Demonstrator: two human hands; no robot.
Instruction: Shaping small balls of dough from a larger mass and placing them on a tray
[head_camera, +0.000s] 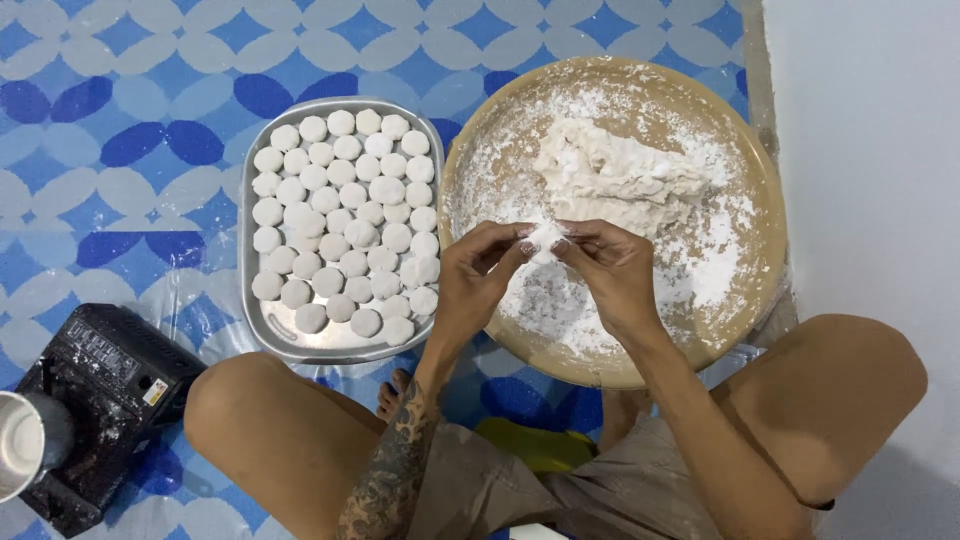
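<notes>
My left hand (478, 270) and my right hand (610, 265) meet over the near side of a round tan tray (762, 190) dusted with white flour. Between the fingertips of both hands sits a small lump of white dough (545, 237). A large ragged mass of dough (610, 172) lies in the tray just beyond my hands. To the left stands a rectangular metal tray (340, 343) filled with several rows of small white dough balls (340, 215).
I sit on a blue and white patterned mat (120, 150), knees spread to either side. A black portable stove (95, 385) with a metal pot (25, 440) on it stands at the lower left. A white wall (870, 150) runs along the right.
</notes>
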